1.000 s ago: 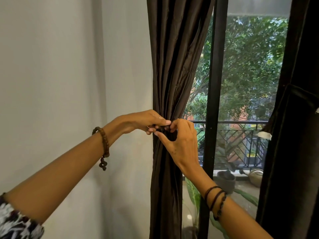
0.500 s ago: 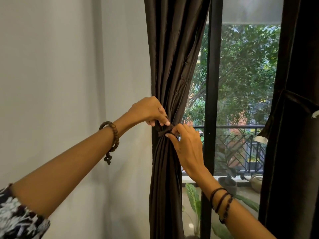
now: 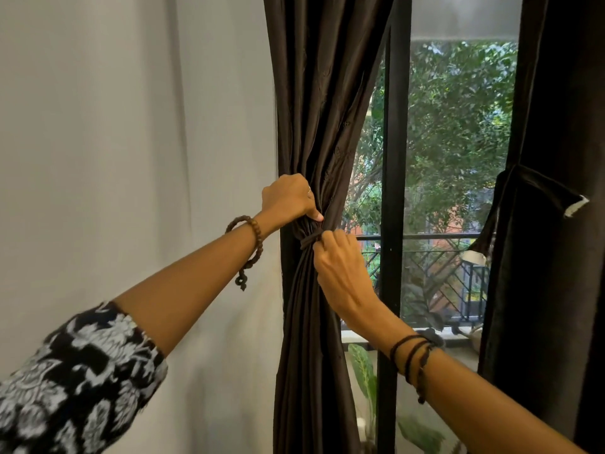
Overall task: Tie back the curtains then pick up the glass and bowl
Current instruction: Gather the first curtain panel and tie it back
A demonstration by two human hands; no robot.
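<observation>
Left hand [image 3: 288, 201] grips the gathered left curtain [image 3: 314, 126] just above the tie [image 3: 307, 241]; right hand [image 3: 340, 267] pinches the tie's end w/ curled fingers. Risk, imo: knot slips if tension drops, so the folds fan out again; glass & bowl not in view.

Black-and-white floral sleeve [image 3: 75, 371] (left arm), brown bead bracelet [image 3: 253, 237]; dark cord bracelets [image 3: 414, 355] circle the right wrist.

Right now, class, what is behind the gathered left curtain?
Beside the curtain, the window shows trees and a balcony railing. What lies directly behind the fabric is covered.
</observation>
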